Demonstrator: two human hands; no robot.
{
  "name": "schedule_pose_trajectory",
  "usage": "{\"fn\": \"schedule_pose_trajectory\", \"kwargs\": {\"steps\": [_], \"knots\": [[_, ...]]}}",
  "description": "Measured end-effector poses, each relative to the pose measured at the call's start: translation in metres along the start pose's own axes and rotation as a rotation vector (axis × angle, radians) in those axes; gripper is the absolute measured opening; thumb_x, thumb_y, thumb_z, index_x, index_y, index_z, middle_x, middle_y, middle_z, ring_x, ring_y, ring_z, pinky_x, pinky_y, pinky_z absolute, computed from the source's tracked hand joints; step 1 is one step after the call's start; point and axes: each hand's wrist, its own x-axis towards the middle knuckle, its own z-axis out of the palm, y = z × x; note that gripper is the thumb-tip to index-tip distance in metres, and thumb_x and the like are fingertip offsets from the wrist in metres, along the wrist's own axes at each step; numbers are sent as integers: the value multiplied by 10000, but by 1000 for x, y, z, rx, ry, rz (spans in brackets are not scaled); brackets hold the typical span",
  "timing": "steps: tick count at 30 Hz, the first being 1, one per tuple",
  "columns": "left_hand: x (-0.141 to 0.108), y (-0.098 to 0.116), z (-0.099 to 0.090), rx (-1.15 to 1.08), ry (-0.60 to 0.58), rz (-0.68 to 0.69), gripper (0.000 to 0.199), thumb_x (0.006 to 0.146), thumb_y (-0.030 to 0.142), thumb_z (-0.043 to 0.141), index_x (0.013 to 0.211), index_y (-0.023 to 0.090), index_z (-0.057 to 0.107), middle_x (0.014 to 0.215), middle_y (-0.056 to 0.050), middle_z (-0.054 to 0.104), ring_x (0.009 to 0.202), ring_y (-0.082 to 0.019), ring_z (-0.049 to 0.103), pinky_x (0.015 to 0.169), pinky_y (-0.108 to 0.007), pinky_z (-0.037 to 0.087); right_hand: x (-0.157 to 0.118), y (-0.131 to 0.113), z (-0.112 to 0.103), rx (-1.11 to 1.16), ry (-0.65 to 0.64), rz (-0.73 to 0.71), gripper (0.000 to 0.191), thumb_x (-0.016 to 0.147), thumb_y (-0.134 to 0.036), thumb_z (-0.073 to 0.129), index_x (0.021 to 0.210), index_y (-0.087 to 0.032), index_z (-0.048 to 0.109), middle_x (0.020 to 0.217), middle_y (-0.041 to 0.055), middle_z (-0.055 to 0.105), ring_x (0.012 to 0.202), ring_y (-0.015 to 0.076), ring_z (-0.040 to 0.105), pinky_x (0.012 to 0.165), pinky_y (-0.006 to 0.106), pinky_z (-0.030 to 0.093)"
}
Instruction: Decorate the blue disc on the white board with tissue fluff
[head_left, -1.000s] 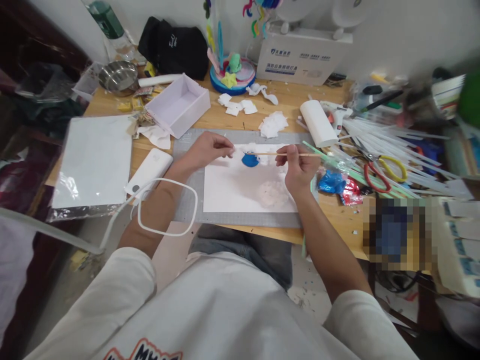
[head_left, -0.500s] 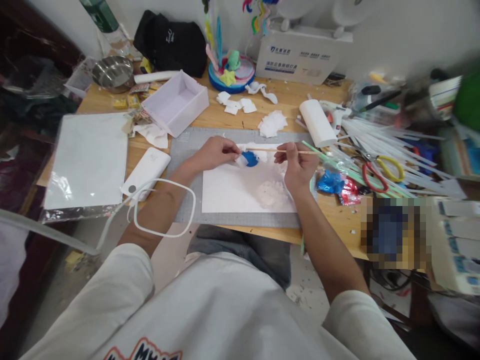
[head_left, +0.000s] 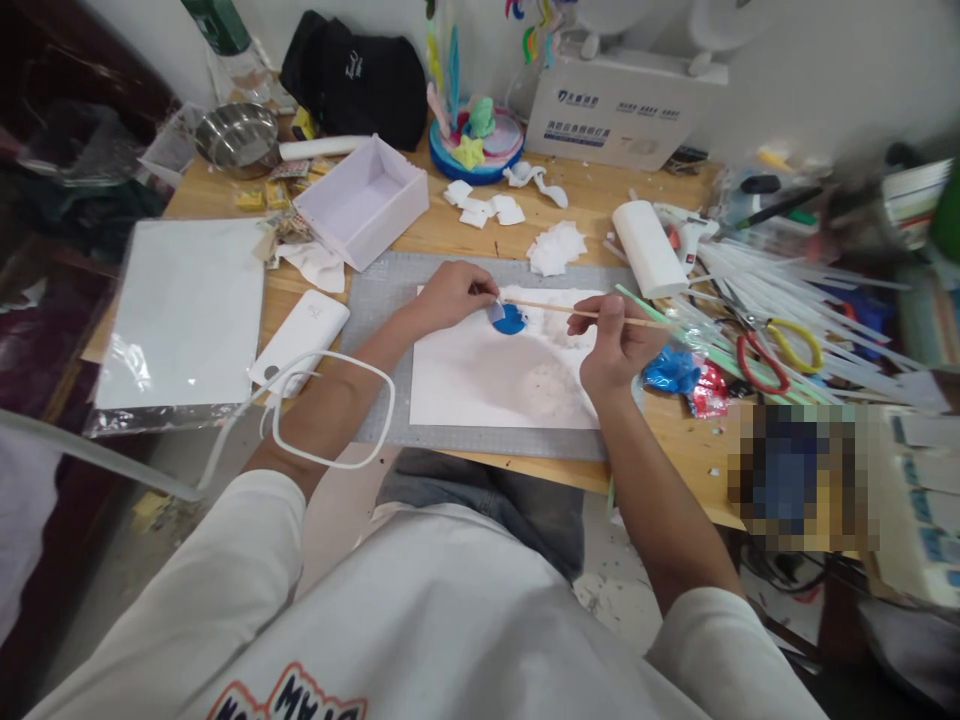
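Observation:
My right hand [head_left: 619,340] grips a thin wooden stick [head_left: 551,307], held nearly level with its tip pointing left. That tip reaches my left hand [head_left: 461,293], whose thumb and fingers pinch a small whitish piece [head_left: 495,312], too small to name surely. Just under the fingertips lies a round blue patch [head_left: 510,320], with white fluffy bits along its right side. A white sheet [head_left: 465,385] lies beneath both hands, on a grey cutting mat [head_left: 382,405]. A pale, rough round patch [head_left: 550,388] shows on the sheet near my right wrist.
Cut white pieces [head_left: 556,248] and a paper roll [head_left: 649,250] lie beyond the mat. At right are a glue gun [head_left: 691,240], scissors [head_left: 763,362] and many translucent sticks [head_left: 806,285]. A lilac box [head_left: 364,205] and white power bank [head_left: 301,338] sit left. A cable loops over my left forearm.
The view has shifted slightly, moving the table's things rightward. The stick's tip has come closer to my left fingertips, and the whitish piece there shows less broadly. Both hands keep their grips.

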Motion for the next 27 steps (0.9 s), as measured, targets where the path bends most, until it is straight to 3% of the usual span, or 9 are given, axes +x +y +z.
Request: {"fn": "schedule_pose_trajectory", "kwargs": {"steps": [6, 27], "knots": [[-1, 0, 1, -26, 5, -8, 109, 846, 192, 750, 900, 174, 843, 863, -56, 796, 786, -171, 685, 801, -294, 511, -7, -11, 3, -175, -207, -181, 399, 1040, -483, 529, 822, -242, 760, 666, 13, 723, 578, 133, 654, 579, 298, 494], [1, 2, 1, 6, 12, 8, 144, 856, 172, 687, 905, 177, 822, 926, -62, 804, 834, -183, 682, 844, -310, 501, 2, -20, 13, -418, -314, -292, 484, 1067, -518, 417, 761, -249, 677, 675, 36, 714, 642, 157, 647, 599, 320, 441]]}}
